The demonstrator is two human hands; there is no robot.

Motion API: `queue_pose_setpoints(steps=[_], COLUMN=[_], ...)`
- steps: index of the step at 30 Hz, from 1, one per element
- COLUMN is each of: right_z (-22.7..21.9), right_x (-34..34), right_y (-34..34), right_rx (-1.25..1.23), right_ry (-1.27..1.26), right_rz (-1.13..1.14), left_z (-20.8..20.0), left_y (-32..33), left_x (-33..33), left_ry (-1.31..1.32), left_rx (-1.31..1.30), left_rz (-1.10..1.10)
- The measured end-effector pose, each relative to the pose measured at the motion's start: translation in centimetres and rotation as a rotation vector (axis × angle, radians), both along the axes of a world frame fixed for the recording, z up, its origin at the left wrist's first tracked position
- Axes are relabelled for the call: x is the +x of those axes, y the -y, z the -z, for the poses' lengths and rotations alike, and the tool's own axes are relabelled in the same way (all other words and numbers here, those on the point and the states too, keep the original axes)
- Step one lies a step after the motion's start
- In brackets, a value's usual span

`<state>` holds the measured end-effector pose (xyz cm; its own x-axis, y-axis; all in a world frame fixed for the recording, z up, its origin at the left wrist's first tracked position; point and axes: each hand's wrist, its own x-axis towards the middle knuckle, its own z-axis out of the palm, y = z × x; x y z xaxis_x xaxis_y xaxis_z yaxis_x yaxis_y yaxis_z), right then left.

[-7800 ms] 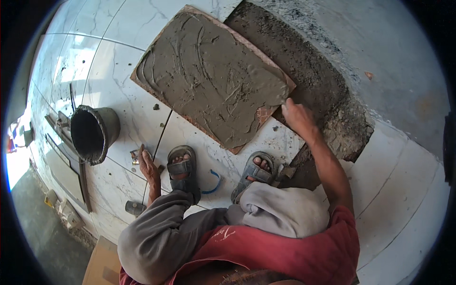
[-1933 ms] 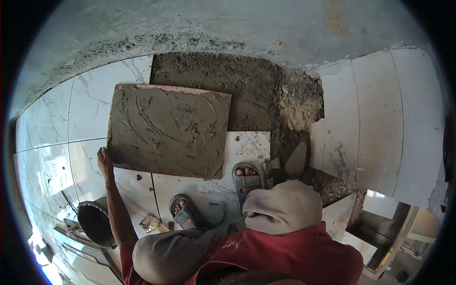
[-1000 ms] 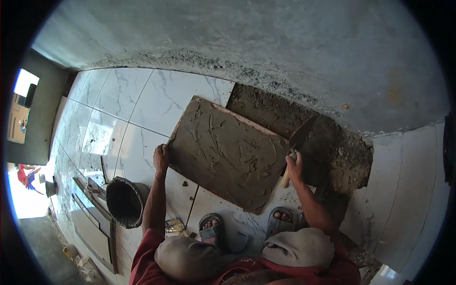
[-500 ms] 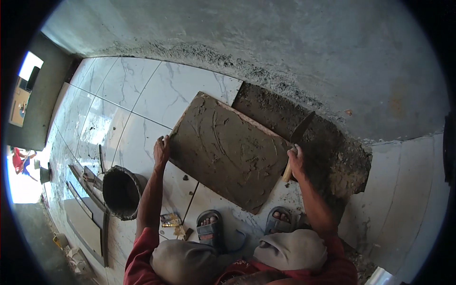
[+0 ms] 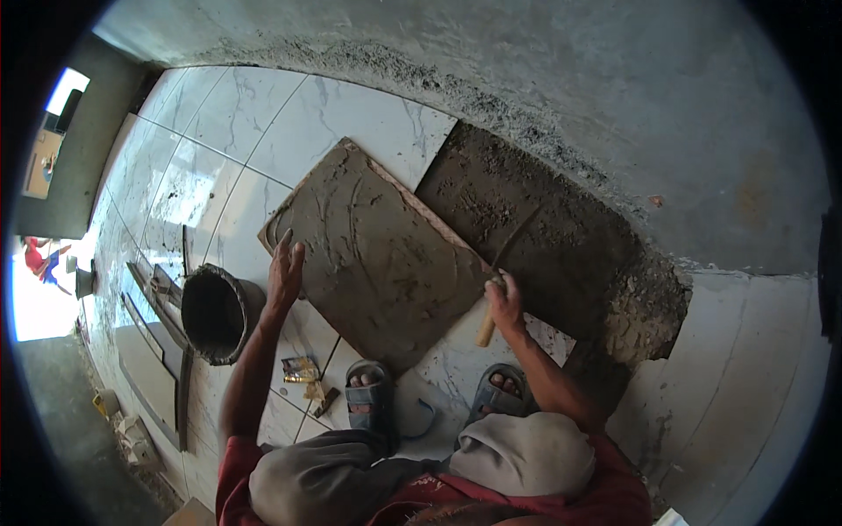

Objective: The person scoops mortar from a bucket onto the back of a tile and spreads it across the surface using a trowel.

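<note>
A squatting tiler grips a large mortar-coated floor tile [image 5: 373, 254] by two edges, left hand [image 5: 285, 270] clasping its near-left edge, right hand [image 5: 504, 302] on the right corner while also clenched round a wooden-handled trowel [image 5: 500, 285]. The tile sits tilted over laid marble-look tiles [image 5: 263, 131], just beside the open mortar bed [image 5: 535, 228] along the wall. Judged from this, buttering is done; next comes turning the tile over and lowering it squarely into the bed. A black bucket [image 5: 215, 314] stands near his left.
</note>
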<state>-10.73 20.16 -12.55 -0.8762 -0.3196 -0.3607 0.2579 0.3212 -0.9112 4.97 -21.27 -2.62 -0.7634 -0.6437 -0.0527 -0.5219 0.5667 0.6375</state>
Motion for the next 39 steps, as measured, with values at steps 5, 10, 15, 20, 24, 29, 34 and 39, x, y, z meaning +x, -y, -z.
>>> queue_pose_setpoints(steps=[5,10,15,20,24,29,34,39], right_z=[-1.0,-1.5,-1.4,-1.5,-1.5,-0.1,-1.3,-4.1], right_x=[-0.7,-1.1,3.1,6.8,7.8,9.4,8.2,6.8], right_y=[0.8,-0.1,1.3,0.6,0.5,1.2,0.5,-2.2], right_rx=[0.045,0.165,0.097,0.120,0.101,0.043,-0.021,0.110], right_ry=[-0.012,-0.096,-0.116,-0.116,-0.154,-0.414,-0.347,-0.232], right_rz=[-0.136,-0.057,-0.163,-0.167,-0.183,-0.238,-0.349,-0.315], left_z=[-11.9,-14.8,-2.4,2.2,2.9,3.2,3.8,3.8], left_y=[-4.2,-6.9,-7.0,-13.1,-13.5,-13.0,-11.9,-12.1], left_x=[0.6,-4.7,-12.4,-17.0,-15.9,-14.6,-14.8,-14.9], left_ry=[0.254,0.290,0.357,0.548,0.565,0.419,0.478,0.486], left_rx=[-0.025,-0.068,-0.248,-0.274,-0.325,-0.463,-0.564,-0.552], left_rz=[0.396,0.663,0.903,0.828,0.836,0.830,0.893,0.965])
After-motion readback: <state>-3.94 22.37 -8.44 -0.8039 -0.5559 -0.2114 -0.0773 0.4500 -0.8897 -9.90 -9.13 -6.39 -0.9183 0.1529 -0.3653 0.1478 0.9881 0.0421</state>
